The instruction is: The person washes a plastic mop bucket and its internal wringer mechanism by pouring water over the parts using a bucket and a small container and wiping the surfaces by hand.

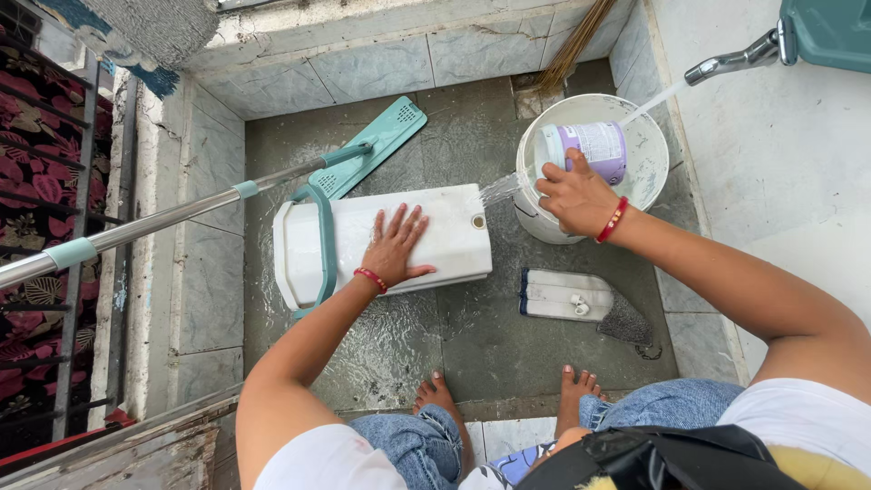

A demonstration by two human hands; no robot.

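The left hand (396, 243) lies flat on a long white mop bucket (381, 243) that rests on its side on the wet floor (508, 349). Its fingers are spread wide and it grips nothing. A teal handle (323, 243) wraps around the bucket just past the fingers, toward the far end. A small round hole (478, 221) sits in the end of the bucket that is closer to the right hand, and water seems to splash there, though the spray is hard to see clearly.

The right hand (573, 195) is closed around a purple and white bottle (585, 150). The bottle is tipped on its side over a white round bucket (646, 145). The hand rests at the rim of that bucket. A red band sits on each wrist.

Above the right hand, a metal tap (733, 60) pours a thin stream of water into the round bucket. A teal tank (830, 32) sits behind the tap.

Beyond the left hand, a teal flat mop head (374, 145) lies on the floor, and its long silver pole (145, 222) runs away to the left. Between the two arms, closer to the right one, a white mop pad (567, 295) lies flat on the floor. Below the hands are two bare feet (435, 395) and blue jeans (408, 445).
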